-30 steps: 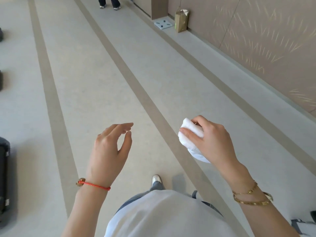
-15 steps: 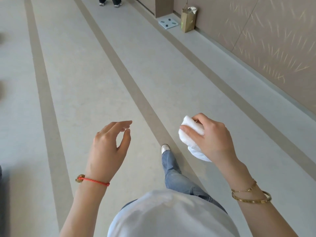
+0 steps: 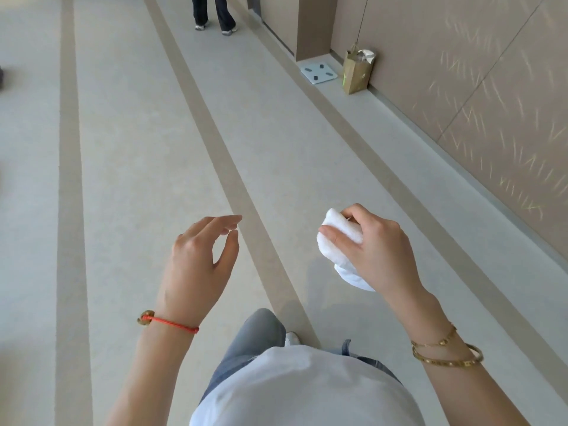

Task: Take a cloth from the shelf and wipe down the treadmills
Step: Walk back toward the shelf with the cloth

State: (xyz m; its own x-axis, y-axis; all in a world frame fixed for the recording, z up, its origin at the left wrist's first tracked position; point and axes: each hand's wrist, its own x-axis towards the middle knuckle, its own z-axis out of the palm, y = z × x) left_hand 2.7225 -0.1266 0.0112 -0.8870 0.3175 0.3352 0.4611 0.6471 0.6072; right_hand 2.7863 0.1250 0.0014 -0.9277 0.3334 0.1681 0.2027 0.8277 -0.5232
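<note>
Far left: a dark blurred shape at the frame edge, cut off; cannot tell what it is. No treadmill is identifiable in view, so the wiping has not begun. Judged step: carrying the cloth across the floor toward the machines.

Left hand: held out at waist height, fingers loosely curved, thumb apart from them, holding nothing. Red cord bracelet on that wrist.

Centre: brown stripes run lengthwise down the floor, with wide room between and ahead. One knee is raised, mid-stride, with a shoe tip just visible below it.

Right hand: fingers and thumb wrapped round a bunched white cloth, whose lower end hangs out below the palm. Gold bangles on that wrist.

Risks, as judgement: the trailing end could work loose if the grip slackens while walking, and a cloth dropped on the floor would pick up grit before it touches a console. The head camera looks down, so anything ahead comes into view late.

Upper centre: another person's legs stand in the lane, well ahead; a possible collision if both move along the same lane.

Right: a bathroom scale and a paper bag sit on the floor against the brown panelled wall, beside a raised grey border. Keeping to the middle lane avoids all three.
</note>
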